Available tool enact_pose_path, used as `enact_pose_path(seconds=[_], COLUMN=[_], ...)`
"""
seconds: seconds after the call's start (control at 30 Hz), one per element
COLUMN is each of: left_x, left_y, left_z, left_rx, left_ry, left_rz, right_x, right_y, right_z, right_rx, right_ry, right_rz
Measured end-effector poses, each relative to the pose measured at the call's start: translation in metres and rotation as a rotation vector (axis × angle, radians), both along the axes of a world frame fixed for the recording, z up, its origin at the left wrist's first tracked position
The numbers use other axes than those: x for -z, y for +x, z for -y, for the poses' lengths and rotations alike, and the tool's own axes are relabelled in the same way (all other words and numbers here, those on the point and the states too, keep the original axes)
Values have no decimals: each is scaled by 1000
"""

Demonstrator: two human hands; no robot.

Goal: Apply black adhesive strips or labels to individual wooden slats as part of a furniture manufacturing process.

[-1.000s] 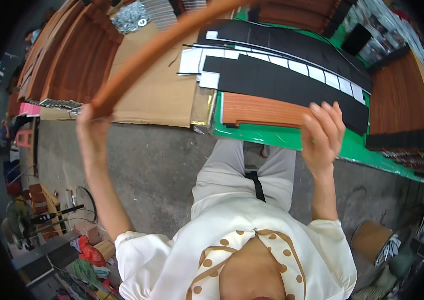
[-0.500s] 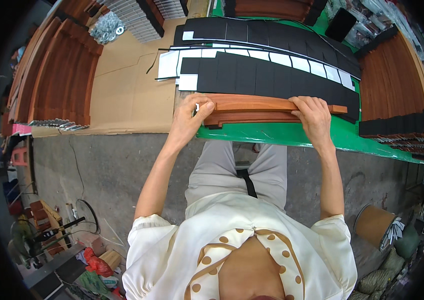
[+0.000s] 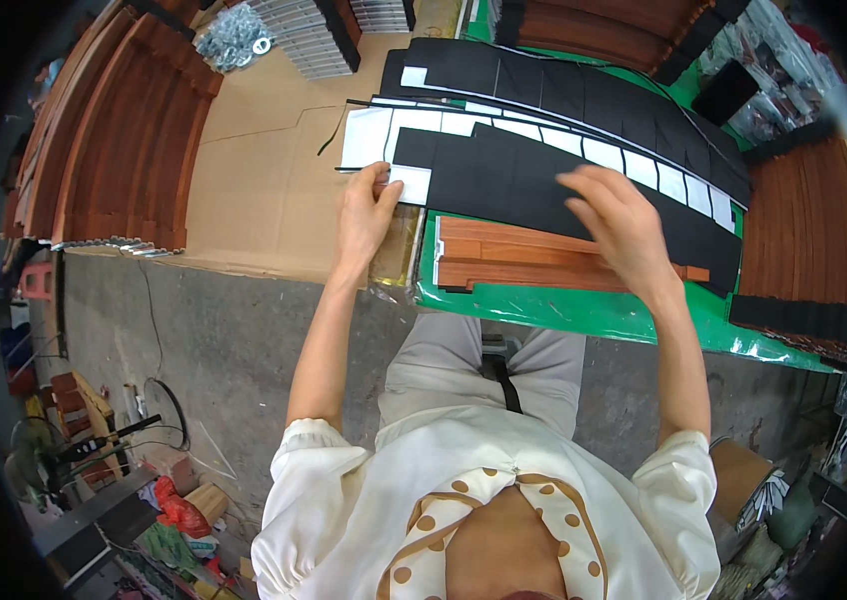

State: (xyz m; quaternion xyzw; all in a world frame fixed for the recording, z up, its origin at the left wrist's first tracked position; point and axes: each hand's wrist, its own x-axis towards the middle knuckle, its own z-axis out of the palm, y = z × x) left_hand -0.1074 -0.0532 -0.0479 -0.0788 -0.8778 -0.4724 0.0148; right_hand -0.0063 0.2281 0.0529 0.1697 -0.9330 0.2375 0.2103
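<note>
A fanned row of black sheets point(image 3: 514, 175) lies across the work table, with a white rectangle point(image 3: 412, 186) showing at its left end. My left hand point(image 3: 368, 215) pinches the left edge of that white-ended sheet between thumb and fingers. Above the row's right part hovers my right hand point(image 3: 624, 228), its bent fingers apart and nothing visible in them. Closer to me, reddish-brown wooden pieces point(image 3: 504, 258) lie side by side on the green table covering point(image 3: 544, 305). My right hand and wrist hide part of them.
Tall stacks of brown wooden pieces stand at the left point(image 3: 124, 150) and right point(image 3: 804, 220). Behind the black row are white sheets point(image 3: 369, 135) and another black row point(image 3: 564, 90). A bag of metal hardware point(image 3: 234, 38) sits at the back left, on brown cardboard point(image 3: 264, 170).
Both hands have let go of the wooden pieces, which now lie on the green covering. My left hand has moved to the white-ended sheet; my right hand has risen over the black row.
</note>
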Motion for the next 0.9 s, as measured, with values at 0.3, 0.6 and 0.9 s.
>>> enact_pose_path(seconds=[0.3,0.6,0.9], left_x=[-7,2,15], left_y=[-23,-19,-22], left_z=[-7,-11,-13], left_rx=[-100,9,64], left_ry=[437,504,383], left_rz=[539,346,198], right_x=[40,49,54], right_y=[-131,-141,-139], right_z=[86,102,100], right_rx=[-339,-185,-54], right_ry=[-42,-39,-171], right_rz=[411,539,655])
